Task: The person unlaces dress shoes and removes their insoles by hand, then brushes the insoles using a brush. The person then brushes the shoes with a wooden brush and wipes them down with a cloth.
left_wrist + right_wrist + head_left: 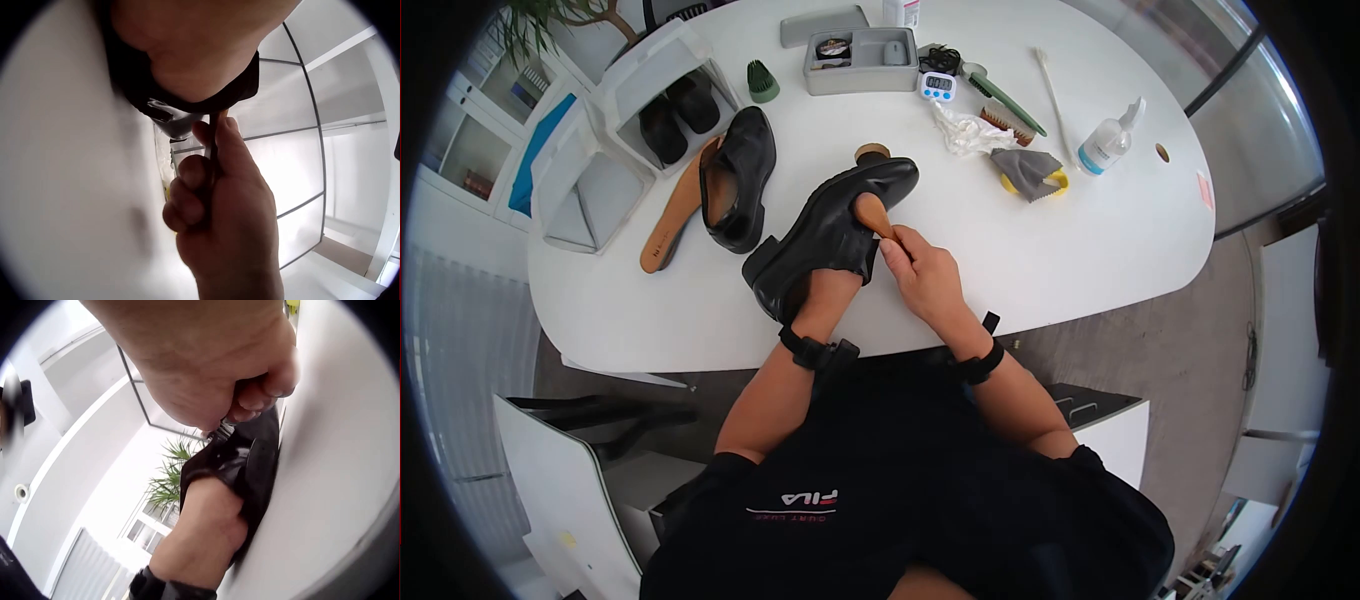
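A black leather shoe [820,235] is tilted on my left hand [832,292], which reaches in through its opening; the fingers are hidden inside. With my right hand [928,275] I grip the handle of a small wooden brush [872,212], its rounded head against the shoe's upper near the lacing. The left wrist view shows the right hand's fingers [187,194] curled round the thin handle. A second black shoe [745,185] stands to the left, beside a tan insole [675,215]. Behind the held shoe's toe, a round tan-topped item [872,152] is partly hidden.
Two white boxes [590,190] stand at the table's left, one holding black shoes [665,130]. At the back are a green brush [762,82], a grey case [860,80] and a timer [938,87]. Rightward lie long-handled brushes [1008,105], a grey cloth [1028,172] and a spray bottle [1108,145].
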{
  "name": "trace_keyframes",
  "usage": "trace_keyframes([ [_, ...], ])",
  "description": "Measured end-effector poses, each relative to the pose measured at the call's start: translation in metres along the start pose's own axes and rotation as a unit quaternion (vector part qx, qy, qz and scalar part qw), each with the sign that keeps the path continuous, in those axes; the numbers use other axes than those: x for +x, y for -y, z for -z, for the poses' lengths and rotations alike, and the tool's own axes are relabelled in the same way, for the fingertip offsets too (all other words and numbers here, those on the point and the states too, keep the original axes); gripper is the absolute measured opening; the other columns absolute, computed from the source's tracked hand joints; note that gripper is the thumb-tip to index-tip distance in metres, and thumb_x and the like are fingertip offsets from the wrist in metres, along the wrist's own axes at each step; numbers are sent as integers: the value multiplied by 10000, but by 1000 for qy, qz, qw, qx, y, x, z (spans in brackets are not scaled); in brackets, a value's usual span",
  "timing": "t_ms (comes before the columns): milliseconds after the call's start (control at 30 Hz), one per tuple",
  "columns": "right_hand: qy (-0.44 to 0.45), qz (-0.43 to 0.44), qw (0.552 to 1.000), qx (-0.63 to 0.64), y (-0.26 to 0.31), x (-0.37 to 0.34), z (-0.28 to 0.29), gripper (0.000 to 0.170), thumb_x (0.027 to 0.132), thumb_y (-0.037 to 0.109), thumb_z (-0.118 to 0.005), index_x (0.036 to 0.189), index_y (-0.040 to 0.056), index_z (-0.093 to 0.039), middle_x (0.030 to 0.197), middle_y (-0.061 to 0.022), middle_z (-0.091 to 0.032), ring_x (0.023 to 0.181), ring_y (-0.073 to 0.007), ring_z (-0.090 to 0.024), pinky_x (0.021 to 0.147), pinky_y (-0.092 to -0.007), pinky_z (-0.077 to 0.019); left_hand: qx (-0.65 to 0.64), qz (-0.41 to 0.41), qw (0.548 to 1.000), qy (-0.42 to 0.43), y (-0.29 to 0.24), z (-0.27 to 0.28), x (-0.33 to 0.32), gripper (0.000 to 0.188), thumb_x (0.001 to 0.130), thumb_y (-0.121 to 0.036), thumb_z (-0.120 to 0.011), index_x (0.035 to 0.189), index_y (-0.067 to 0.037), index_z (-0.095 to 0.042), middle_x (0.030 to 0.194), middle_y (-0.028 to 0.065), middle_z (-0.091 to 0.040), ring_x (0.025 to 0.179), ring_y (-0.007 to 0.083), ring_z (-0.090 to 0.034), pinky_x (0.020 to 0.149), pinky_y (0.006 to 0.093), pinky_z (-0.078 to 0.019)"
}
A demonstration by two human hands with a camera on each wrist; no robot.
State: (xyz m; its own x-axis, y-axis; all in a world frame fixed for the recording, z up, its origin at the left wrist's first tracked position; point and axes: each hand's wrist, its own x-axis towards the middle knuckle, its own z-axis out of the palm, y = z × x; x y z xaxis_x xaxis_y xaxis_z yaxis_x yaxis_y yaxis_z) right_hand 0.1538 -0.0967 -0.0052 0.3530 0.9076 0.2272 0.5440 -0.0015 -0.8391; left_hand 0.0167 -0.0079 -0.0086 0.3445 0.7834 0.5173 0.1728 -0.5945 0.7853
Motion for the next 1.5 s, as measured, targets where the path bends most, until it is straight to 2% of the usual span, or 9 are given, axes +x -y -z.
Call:
trace_keyframes([
  [200, -140, 93, 984, -56, 23, 14, 37, 224, 976, 284, -721, 1096, 95, -727, 826, -144, -718, 717, -364, -701, 625, -433, -541, 216, -23, 975, 55, -8, 48, -3, 371, 944, -61, -703, 1310, -30, -648, 1256, 147, -677, 1160, 285, -654, 997, 367, -516],
  [267, -136, 70, 986, -62, 41, 14, 45, 217, 970, 282, -728, 1090, 100, -729, 814, -133, -712, 694, -347, -695, 602, -423, -536, -196, 121, 965, -127, -2, 45, -3, 416, 956, -88, -723, 1357, -24, -628, 1283, 141, -670, 1178, 277, -644, 996, 371, -516],
  [500, -57, 210, 975, -36, 74, 0, 62, 223, 936, 257, -768, 1069, 83, -724, 711, -85, -667, 578, -281, -648, 517, -390, -488, -126, 129, 980, -87, -59, 69, 9, 481, 946, -103, -760, 1391, -14, -600, 1344, 129, -645, 1212, 239, -624, 1025, 356, -502],
  [800, -5, 226, 974, -18, 92, -12, 63, 212, 947, 285, -745, 1026, 90, -717, 712, -76, -671, 617, -298, -668, 528, -404, -493, -62, -6, 995, -73, -35, 54, -16, 549, 904, -10, -788, 1405, -5, -563, 1318, 126, -638, 1160, 219, -654, 968, 347, -564],
  [967, 40, 173, 982, -67, 87, -13, 82, 206, 936, 193, -755, 1078, 45, -736, 771, -114, -707, 638, -303, -682, 584, -367, -518, -239, 73, 964, -94, -58, 59, -9, 423, 1000, -68, -700, 1398, -7, -571, 1320, 122, -645, 1173, 223, -652, 965, 344, -569],
  [1067, 23, 173, 978, -115, 95, -17, 79, 198, 938, 219, -753, 1051, 57, -736, 758, -97, -703, 621, -295, -674, 568, -375, -508, 10, -68, 995, -65, -60, 61, -9, 390, 1040, -81, -647, 1411, -3, -557, 1329, 125, -640, 1163, 228, -656, 973, 344, -572],
  [1133, 21, 194, 977, -90, 95, -22, 75, 187, 946, 265, -742, 1002, 88, -716, 717, -73, -680, 599, -290, -664, 538, -388, -497, -314, 116, 940, -65, -51, 60, -12, 392, 1043, -76, -632, 1419, 2, -549, 1328, 128, -638, 1156, 239, -661, 981, 358, -571],
  [1233, -15, 229, 968, -99, 88, -17, 72, 200, 955, 321, -730, 967, 125, -693, 671, -46, -647, 570, -280, -653, 502, -404, -482, -440, 208, 865, -119, -54, 62, -7, 426, 1025, -51, -641, 1437, 0, -543, 1323, 126, -641, 1150, 242, -664, 982, 372, -576],
  [1500, -86, 259, 956, -106, 72, -3, 75, 199, 943, 287, -756, 1058, 129, -715, 667, -30, -616, 537, -246, -622, 471, -379, -453, -532, 271, 798, -88, -83, 74, 5, 420, 1024, -181, -667, 1414, -44, -599, 1304, 95, -680, 1119, 228, -693, 978, 359, -579],
])
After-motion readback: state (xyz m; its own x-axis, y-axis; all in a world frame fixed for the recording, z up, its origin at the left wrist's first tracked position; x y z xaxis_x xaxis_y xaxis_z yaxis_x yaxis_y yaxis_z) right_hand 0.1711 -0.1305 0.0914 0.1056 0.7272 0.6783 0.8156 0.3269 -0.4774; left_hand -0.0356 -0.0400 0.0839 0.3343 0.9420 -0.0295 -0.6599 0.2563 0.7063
